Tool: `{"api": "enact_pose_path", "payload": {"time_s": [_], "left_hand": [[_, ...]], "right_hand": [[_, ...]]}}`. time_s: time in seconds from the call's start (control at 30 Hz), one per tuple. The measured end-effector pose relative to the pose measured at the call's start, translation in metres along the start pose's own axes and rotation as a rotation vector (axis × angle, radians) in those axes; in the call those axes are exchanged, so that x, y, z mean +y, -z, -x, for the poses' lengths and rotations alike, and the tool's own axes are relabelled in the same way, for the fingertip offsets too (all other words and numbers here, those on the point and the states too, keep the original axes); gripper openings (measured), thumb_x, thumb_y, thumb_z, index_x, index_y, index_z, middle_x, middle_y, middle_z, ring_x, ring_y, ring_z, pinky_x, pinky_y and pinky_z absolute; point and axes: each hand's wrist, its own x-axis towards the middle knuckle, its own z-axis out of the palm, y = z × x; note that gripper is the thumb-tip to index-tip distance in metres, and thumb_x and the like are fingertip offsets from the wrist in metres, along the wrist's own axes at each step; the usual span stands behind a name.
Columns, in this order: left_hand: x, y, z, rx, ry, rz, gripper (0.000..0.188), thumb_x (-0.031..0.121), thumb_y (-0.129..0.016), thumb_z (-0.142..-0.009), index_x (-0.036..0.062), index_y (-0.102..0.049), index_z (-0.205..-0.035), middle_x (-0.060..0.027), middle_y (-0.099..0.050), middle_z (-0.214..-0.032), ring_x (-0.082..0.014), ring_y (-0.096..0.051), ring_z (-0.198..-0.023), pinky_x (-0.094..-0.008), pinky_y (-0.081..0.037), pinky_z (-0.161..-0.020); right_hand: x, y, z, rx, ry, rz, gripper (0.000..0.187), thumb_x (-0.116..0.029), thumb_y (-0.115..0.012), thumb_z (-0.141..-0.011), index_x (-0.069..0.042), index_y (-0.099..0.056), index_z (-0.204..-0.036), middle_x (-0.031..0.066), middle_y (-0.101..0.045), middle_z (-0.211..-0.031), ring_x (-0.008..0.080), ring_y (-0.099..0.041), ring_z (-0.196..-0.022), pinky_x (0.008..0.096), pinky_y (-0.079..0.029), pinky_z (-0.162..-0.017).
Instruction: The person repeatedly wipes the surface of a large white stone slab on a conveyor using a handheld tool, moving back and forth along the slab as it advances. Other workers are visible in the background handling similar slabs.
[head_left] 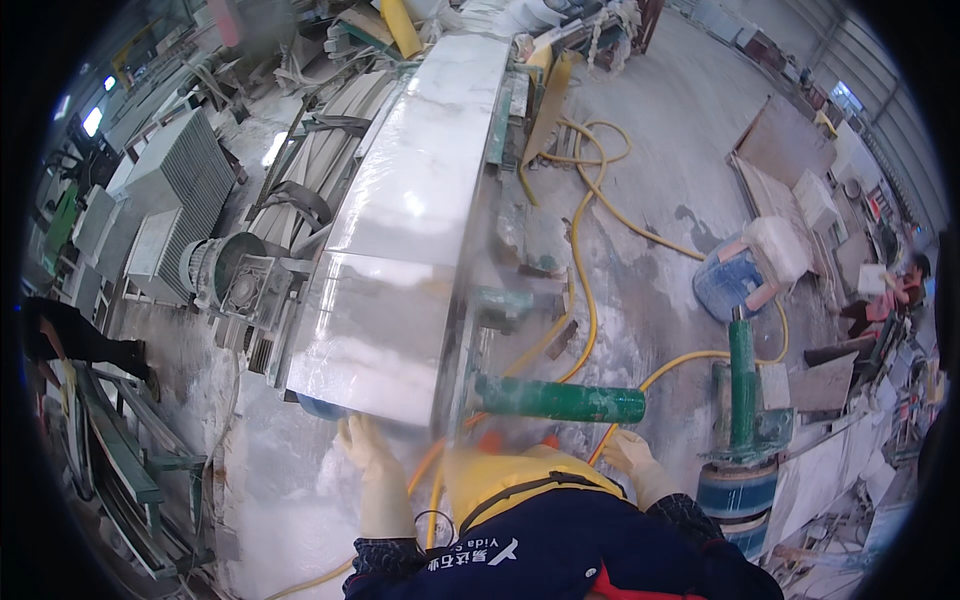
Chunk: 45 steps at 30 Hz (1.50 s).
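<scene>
A long conveyor carries glossy white-and-grey stone slabs (pixel 375 330), wet-looking, end to end away from me. My left hand (pixel 366 452), in a cream rubber glove, is at the near end of the closest slab, by its corner. Its fingers are stretched out with nothing in them; whether they touch the slab, I cannot tell. A blue roller (pixel 322 407) peeks out under that corner. My right hand (pixel 630 455), gloved alike, hangs low with loose fingers and nothing visible in it. Just above it is the free end of a green roller (pixel 560 400).
A motor (pixel 225 275) juts from the conveyor's left side. Yellow hoses (pixel 590 300) snake over the wet floor on the right, near a blue barrel (pixel 727 280). A green post (pixel 740 380) stands right of me. Other people are at far left and far right.
</scene>
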Motion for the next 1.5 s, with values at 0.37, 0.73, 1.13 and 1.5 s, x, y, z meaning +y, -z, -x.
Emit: {"api": "enact_pose_path", "payload": {"time_s": [0.37,0.73,1.13,1.5], "left_hand": [[0.062,-0.034,0.0,-0.348,0.435,0.015,0.061,0.05,-0.03,-0.104,0.0144,-0.033,-0.153,-0.0032,-0.034,-0.159,-0.0205,-0.028,-0.148,-0.0462,-0.022,-0.121],[0.101,-0.089,-0.014,-0.582,0.279,-0.229,0.054,0.035,-0.061,-0.092,0.0015,-0.05,-0.134,-0.0157,-0.058,-0.131,-0.0319,-0.055,-0.123,-0.0484,-0.045,-0.104],[0.126,-0.066,0.074,-1.021,0.02,-0.379,0.07,0.036,-0.059,-0.084,0.0034,-0.042,-0.144,-0.0173,-0.053,-0.136,-0.0351,-0.052,-0.125,-0.0538,-0.043,-0.106],[0.037,-0.14,0.179,-1.459,0.683,-0.465,0.078,0.04,-0.064,-0.078,0.0058,-0.043,-0.145,-0.0172,-0.054,-0.138,-0.0363,-0.055,-0.123,-0.0527,-0.045,-0.104]], "right_hand": [[0.025,-0.02,0.003,0.173,0.125,0.108,0.019,-0.018,-0.06,-0.098,-0.009,-0.061,-0.115,0.017,-0.069,-0.094,0.0286,-0.068,-0.076,0.0387,-0.055,-0.06],[0.052,-0.022,0.032,0.309,0.144,-0.057,0.026,-0.013,-0.061,-0.095,-0.008,-0.057,-0.12,0.0118,-0.066,-0.085,0.0201,-0.061,-0.061,0.0323,-0.048,-0.049],[0.003,-0.09,0.108,-0.19,0.5,-0.084,0.037,-0.015,-0.061,-0.099,-0.004,-0.054,-0.133,0.0092,-0.069,-0.108,0.0155,-0.065,-0.089,0.0305,-0.055,-0.073],[-0.082,-0.177,0.162,-0.881,0.698,-0.325,0.062,-0.04,-0.061,-0.098,-0.004,-0.042,-0.144,0.0138,-0.05,-0.145,0.0294,-0.048,-0.133,0.0476,-0.038,-0.112]]}}
